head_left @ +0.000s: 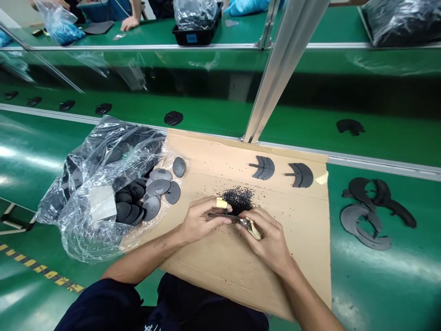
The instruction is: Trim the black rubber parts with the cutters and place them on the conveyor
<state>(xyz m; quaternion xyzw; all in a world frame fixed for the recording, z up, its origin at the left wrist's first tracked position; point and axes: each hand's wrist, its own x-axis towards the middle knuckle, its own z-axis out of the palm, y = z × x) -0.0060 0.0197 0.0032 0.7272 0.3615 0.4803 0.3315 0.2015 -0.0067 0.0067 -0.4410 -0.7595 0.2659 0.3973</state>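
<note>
Over the cardboard sheet, my left hand (205,219) pinches a thin dark plastic piece (217,214), seen nearly edge-on. Yellow tape wraps one finger of that hand. My right hand (267,234) is closed at the piece's right end, around a small shiny object (245,222) with something yellow beside it; its kind is not clear. Just beyond the fingertips lies a pile of tiny black bits (237,197), with more scattered around. Two curved black parts (264,168) with thin stems rest farther back on the cardboard.
A clear plastic bag (82,216) spills black oval discs (158,187) at the left. Curved black parts (365,220) lie on the green table at right. Behind the cardboard (206,262) runs a green belt (213,115) carrying black parts, with a metal post (272,87). Another person's hand (130,23) rests beyond.
</note>
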